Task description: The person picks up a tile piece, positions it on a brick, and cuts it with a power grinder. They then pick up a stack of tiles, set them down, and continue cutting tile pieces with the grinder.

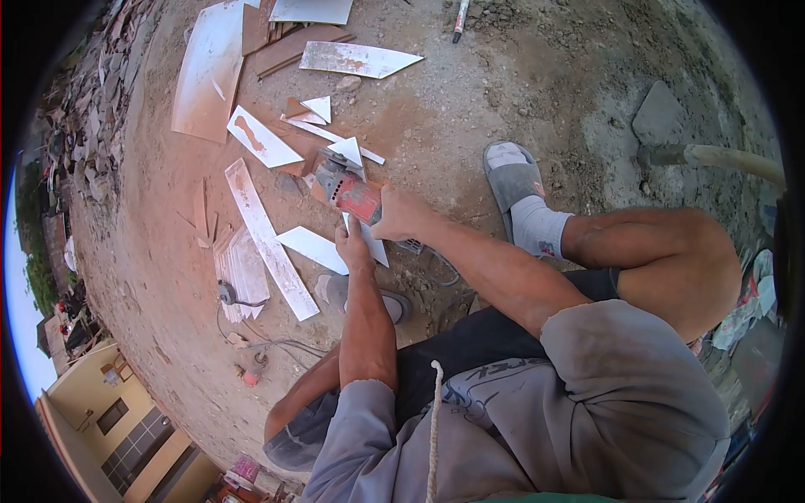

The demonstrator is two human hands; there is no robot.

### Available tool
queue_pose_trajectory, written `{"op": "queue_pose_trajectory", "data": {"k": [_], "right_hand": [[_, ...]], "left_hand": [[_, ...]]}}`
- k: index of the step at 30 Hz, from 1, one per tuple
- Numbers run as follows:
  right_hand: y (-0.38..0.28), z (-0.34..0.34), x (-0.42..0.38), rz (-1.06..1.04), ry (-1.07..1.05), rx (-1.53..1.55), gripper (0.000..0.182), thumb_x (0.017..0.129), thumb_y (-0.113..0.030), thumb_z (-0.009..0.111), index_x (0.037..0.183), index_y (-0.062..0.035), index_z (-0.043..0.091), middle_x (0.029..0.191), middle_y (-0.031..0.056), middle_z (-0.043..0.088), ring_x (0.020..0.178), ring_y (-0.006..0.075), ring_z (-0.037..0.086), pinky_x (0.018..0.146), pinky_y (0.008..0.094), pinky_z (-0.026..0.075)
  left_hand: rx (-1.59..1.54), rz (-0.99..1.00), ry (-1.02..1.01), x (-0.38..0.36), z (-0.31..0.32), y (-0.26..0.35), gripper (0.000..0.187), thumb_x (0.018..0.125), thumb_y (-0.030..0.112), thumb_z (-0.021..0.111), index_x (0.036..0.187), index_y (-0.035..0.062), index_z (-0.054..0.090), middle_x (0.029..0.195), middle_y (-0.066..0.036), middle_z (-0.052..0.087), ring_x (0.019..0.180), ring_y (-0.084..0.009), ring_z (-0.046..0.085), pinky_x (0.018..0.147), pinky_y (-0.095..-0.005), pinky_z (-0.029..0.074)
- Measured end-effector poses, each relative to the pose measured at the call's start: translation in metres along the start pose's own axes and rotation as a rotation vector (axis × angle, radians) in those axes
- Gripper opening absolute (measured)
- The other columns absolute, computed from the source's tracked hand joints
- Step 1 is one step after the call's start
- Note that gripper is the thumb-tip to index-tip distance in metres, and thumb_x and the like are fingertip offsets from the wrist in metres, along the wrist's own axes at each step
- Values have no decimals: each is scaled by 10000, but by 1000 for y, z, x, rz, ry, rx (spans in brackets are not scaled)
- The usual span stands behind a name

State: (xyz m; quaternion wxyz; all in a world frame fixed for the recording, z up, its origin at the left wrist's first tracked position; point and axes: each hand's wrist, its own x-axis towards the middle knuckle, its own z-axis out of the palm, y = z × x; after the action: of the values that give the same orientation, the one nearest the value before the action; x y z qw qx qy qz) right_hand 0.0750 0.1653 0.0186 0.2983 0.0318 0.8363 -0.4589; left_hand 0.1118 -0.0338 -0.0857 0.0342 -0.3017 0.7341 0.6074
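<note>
Outdoors, right hand (396, 216) gripping red grinder (356, 198) — left hand (355, 246) against white tile (376, 249)

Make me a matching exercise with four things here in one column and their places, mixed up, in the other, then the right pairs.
1. Red power tool
2. Marker
3. Long-handled tool
4. Stack of flat, pale pieces

A. At the picture's top edge
B. Just left of the long white strip
C. In the right hand
D. Towards the picture's right edge

Pairs: 1-C, 2-A, 3-D, 4-B
</note>
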Motion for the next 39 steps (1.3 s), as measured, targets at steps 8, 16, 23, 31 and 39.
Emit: {"op": "queue_pose_trajectory", "data": {"k": [8, 16, 23, 31, 39], "right_hand": [[-8, -2, 9, 24, -23, -16, 648, 697, -313, 717, 1153, 111, 540, 1088, 303, 662, 1042, 421, 677, 901, 445, 555], [0, 3, 2, 2, 20, -8, 699, 641, -320, 737, 1130, 138, 539, 1015, 332, 671, 987, 441, 682, 862, 446, 559], [4, 4, -1, 4, 12, -15, 695, 638, -317, 732, 1124, 145, 547, 988, 323, 679, 976, 430, 688, 859, 443, 561], [-4, 1, 9, 40, -34, -16, 643, 694, -295, 709, 1162, 114, 544, 1069, 289, 678, 1042, 415, 679, 909, 445, 553], [2, 2, -2, -2, 10, -13, 698, 636, -313, 735, 1125, 152, 557, 1002, 334, 672, 987, 433, 682, 867, 443, 557]], "left_hand": [[30, -9, 10, -1, 2, 3, 310, 975, 343, 667, 860, 79, 552, 764, 0, 598, 623, -88, 548, 563, -263, 461], [11, 6, 22, 3, 1, -2, 292, 980, 333, 662, 884, 75, 562, 783, -1, 604, 651, -90, 556, 586, -267, 470], [-27, -32, -1, 1, 0, -1, 299, 970, 337, 677, 905, 67, 567, 795, -1, 606, 653, -94, 561, 586, -270, 472], [-1, -17, 4, -1, 1, 3, 304, 975, 344, 668, 891, 73, 558, 790, 0, 601, 644, -91, 551, 580, -260, 462], [21, -14, 10, -2, 2, 4, 290, 978, 333, 663, 905, 69, 570, 822, 2, 608, 689, -86, 554, 610, -260, 464]]}}
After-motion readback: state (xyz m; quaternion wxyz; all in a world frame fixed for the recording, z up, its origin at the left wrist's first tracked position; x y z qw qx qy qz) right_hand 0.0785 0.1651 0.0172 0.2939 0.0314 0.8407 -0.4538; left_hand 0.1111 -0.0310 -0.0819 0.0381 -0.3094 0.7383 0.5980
